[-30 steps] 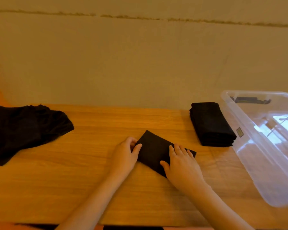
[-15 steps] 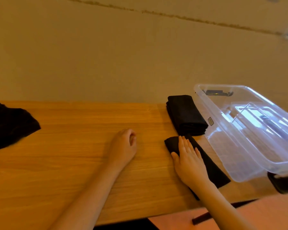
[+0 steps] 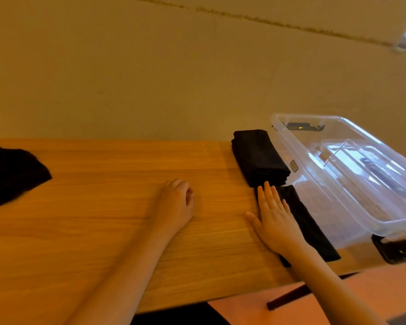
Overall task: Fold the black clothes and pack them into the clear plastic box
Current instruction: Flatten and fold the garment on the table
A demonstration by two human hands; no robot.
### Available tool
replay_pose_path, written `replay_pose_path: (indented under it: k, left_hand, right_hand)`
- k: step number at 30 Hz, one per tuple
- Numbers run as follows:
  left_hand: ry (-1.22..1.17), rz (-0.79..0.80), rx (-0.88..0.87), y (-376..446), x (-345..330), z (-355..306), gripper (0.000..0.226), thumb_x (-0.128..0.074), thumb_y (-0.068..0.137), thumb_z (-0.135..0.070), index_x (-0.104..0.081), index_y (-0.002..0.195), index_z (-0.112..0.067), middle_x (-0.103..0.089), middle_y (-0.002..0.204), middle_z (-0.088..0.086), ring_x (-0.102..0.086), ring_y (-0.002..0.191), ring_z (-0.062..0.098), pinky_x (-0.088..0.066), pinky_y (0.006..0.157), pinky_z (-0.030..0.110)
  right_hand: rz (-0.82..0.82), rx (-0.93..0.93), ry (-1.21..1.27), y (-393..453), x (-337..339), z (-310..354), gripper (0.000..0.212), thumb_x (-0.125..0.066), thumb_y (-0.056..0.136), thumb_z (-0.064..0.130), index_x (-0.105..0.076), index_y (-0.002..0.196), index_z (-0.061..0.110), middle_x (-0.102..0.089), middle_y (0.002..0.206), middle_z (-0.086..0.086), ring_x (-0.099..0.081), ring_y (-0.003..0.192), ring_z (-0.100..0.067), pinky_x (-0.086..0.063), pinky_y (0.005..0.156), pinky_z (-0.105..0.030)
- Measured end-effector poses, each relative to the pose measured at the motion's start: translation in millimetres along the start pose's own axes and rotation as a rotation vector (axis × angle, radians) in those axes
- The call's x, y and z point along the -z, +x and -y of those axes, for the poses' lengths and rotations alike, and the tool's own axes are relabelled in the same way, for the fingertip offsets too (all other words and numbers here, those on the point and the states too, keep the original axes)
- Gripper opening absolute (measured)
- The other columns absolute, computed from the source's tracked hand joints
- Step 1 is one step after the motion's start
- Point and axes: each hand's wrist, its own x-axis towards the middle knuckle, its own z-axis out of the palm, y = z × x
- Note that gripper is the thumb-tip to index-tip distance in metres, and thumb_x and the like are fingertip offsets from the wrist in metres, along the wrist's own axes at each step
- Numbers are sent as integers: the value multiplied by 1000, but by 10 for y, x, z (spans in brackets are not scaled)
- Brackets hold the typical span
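A folded black garment (image 3: pixel 309 226) lies flat on the wooden table (image 3: pixel 103 207), right beside the clear plastic box (image 3: pixel 352 184). My right hand (image 3: pixel 275 219) presses on it with straight fingers. Just beyond it, a stack of folded black clothes (image 3: pixel 259 157) sits against the box's near wall. My left hand (image 3: pixel 176 205) rests on the bare table with loosely curled fingers, holding nothing. A heap of unfolded black clothes (image 3: pixel 10 172) lies at the far left. The box looks empty.
A plain wall rises right behind the table. The table's front edge runs close below my right hand, with floor and a dark bar below it. A dark object (image 3: pixel 396 249) sits at the box's near right corner.
My right hand slid the folded garment from the table's middle to the right, up against the box and the stack. My left hand let go and stayed on the table.
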Motion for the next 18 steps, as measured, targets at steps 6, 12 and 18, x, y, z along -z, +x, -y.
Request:
replay_pose_path:
  k: [6,12,18]
  left_hand:
    - [63,38,0,-31,27,-60,30,-42,98,-29,-52,122,-14,-50,128,2,-42,118,16,-34,97,26]
    - [329,209,49,-10,-28,-75,59,-22,99,-47,-14,150,-17,-11,158,2,-8,145,19,-5,117,36]
    - [400,245,54,-66,50,41,66,-13,96,-53,-11,151,-17,-7,159,2,-4,146,18,-4,118,36]
  right_hand:
    - [7,-11,6,35,-6,-22,88,13,64,79,25,133,25,30,142,4,24,133,-12,9,110,-34]
    - [-1,-17,1,7,54,53,83,8,70,75,25,133,23,31,141,3,26,132,-12,11,109,-34]
    - [-42,196,139,72,132,716,76,-5,82,63,10,144,22,23,145,7,22,133,-6,11,108,-25]
